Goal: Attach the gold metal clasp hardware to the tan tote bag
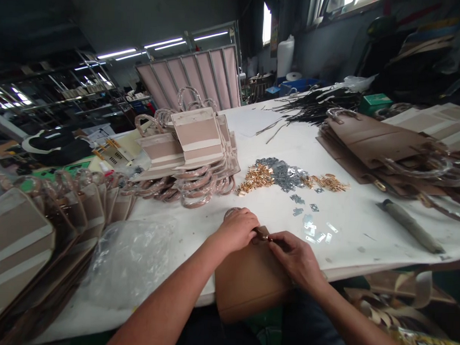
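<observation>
A brown handbag panel [251,281] hangs over the front edge of the table in front of me. My left hand [241,227] is closed over its top edge, beside a small brown tab [263,231]. With thumb and fingertips, my right hand [297,258] pinches a small gold metal fitting [267,238] at this tab. Part of a plastic-wrapped handle [231,212] shows behind my left hand. Beyond both hands lie a heap of gold fittings [257,178], a heap of grey metal plates [285,173] and several loose plates [310,226].
Bag panels with wrapped handles [199,136] are stacked at the back left, and more bags [88,213] stand at the left. Clear plastic [131,259] lies near my left arm. To the right are brown bags [370,142], a grey-green roll [412,226] and black strips [319,105].
</observation>
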Tool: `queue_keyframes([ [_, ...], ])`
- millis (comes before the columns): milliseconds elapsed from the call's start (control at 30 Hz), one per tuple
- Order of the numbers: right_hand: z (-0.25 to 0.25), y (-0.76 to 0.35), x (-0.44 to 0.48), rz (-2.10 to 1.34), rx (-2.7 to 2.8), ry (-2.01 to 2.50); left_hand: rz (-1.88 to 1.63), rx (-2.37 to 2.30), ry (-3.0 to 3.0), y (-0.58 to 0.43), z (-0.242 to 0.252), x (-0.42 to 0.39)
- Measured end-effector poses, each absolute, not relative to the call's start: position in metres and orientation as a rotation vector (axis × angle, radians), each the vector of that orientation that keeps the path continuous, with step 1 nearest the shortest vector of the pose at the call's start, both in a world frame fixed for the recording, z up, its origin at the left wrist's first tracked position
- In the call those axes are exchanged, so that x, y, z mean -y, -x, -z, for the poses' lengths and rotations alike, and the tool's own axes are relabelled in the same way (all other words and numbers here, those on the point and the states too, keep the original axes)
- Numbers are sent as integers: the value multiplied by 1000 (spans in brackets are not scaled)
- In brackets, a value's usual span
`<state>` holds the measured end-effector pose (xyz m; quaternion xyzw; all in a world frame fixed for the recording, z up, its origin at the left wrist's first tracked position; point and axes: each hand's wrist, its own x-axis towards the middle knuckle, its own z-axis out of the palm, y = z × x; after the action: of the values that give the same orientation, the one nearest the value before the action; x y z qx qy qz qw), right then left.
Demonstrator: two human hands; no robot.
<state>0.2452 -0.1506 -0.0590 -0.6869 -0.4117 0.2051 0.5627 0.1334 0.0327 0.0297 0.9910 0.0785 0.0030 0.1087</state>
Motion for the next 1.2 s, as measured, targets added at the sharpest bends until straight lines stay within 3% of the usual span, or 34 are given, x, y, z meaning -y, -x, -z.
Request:
queue_keyframes([
  [233,60,-235,152,-247,1454,1532,178,-129,-2844,-152,-50,-39],
  [467,63,-232,155,-124,1526,1568,285,-591,-2512,-170,-51,-18],
  [700,57,-230,150,-100,1481,1507,226,-659,-1953,-168,-54,-13],
  [1000,45,-260,136,-596,712,1606,-160,-779,-2545,-117,-11,-2],
  [1200,45,-261,140,-481,868,1702,-7,-870,-2530,-125,-12,-5],
])
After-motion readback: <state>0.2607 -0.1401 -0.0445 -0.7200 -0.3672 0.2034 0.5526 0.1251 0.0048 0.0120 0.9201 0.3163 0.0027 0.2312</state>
